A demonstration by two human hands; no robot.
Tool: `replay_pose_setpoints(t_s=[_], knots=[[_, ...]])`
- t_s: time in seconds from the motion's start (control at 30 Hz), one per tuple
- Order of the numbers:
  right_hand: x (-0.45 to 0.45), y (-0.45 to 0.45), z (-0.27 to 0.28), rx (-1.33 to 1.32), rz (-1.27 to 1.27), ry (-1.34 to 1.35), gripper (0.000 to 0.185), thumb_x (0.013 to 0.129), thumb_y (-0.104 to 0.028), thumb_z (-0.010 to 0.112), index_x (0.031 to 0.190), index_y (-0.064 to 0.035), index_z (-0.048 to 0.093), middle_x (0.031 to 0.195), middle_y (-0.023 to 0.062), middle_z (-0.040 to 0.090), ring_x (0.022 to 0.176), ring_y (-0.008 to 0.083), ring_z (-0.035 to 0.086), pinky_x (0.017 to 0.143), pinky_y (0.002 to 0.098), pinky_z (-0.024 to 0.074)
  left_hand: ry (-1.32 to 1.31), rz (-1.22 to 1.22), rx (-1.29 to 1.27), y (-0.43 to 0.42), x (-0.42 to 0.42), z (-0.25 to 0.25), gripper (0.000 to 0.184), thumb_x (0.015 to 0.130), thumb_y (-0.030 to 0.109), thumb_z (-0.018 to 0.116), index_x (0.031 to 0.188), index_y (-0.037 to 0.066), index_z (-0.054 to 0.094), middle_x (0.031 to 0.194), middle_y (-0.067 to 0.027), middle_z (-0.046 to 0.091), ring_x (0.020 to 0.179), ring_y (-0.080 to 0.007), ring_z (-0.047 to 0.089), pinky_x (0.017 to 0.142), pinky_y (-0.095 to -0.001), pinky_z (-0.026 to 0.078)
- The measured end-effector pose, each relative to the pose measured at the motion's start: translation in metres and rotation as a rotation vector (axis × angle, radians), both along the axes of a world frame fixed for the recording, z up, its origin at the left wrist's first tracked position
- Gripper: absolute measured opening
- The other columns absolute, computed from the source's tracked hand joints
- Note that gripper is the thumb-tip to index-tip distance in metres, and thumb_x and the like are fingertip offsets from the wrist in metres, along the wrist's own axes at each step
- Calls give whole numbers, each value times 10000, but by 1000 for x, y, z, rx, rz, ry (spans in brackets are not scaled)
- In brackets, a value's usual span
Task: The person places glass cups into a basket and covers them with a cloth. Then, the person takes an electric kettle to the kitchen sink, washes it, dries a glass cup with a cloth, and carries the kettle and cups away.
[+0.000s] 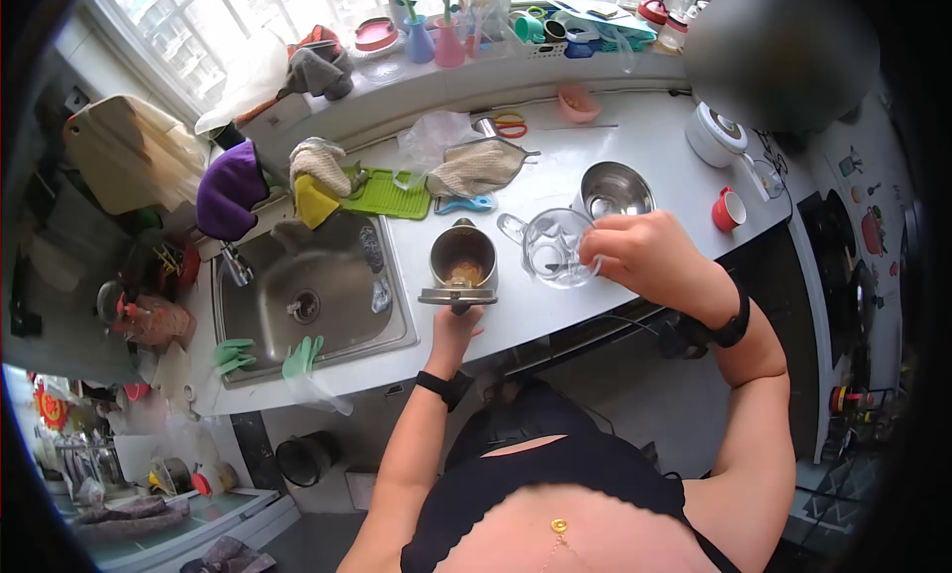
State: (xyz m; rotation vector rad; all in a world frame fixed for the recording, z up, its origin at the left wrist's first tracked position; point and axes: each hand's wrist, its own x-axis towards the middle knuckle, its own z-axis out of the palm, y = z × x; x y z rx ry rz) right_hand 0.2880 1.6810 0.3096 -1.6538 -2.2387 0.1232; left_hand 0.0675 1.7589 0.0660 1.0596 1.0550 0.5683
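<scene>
L hand (456,329) grips the handle of a metal kettle (464,266), lid up, brownish stuff visible at btm; R hand (645,260) has fingers at the R rim of a clear glass jug (557,253), can't tell if gripping. Metal bowl (621,184) sits just behind jug, red mug (729,210) further R, s/steel sink (263,276) L of kettle w/ green gloves (301,359) on its front edge.

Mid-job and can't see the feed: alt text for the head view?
A person's left hand holds an open-lidded metal kettle, and the right hand is at the rim of a clear glass pitcher beside it. A steel bowl stands behind the pitcher and a red mug farther right; left is a sink with green gloves at its near edge.
</scene>
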Motion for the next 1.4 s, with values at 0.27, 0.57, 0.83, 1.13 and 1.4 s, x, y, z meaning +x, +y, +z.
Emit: replay_pose_setpoints(t_s=[0.27,0.57,0.83,1.13,1.4], knots=[[-82,16,-1,-295,376,25,147,673,-152,648,792,-141,563,738,22,574,592,232,584,491,330,462,34,65,379,23,-70,16,353,822,283,569,1057,34,479,1038,-98,529,941,-201,509,744,-317,426],[-204,116,-104,-508,339,289,309,647,-155,684,929,-120,563,820,84,619,770,295,588,671,376,460,-307,-2,67,50,-215,67,292,850,321,510,927,40,493,820,-38,540,765,-125,544,694,-273,486],[-304,280,-182,-307,-151,72,566,675,-5,536,1208,-3,345,1043,186,531,872,342,574,713,410,477,134,352,269,147,-334,-18,205,837,212,564,831,7,551,841,-31,525,738,-100,518,683,-258,488],[-331,374,-235,-370,-129,-143,274,788,-65,432,1060,-75,467,1054,116,547,912,317,566,725,423,467,222,481,179,187,-355,-57,236,824,131,562,1010,-14,565,773,-52,577,681,-107,542,608,-250,483],[-324,367,-247,-329,-108,-172,275,747,-36,511,1020,-67,512,1005,107,548,852,290,588,689,386,482,280,464,292,211,-348,-83,248,785,149,589,980,-3,585,687,-79,605,621,-139,551,604,-268,436]])
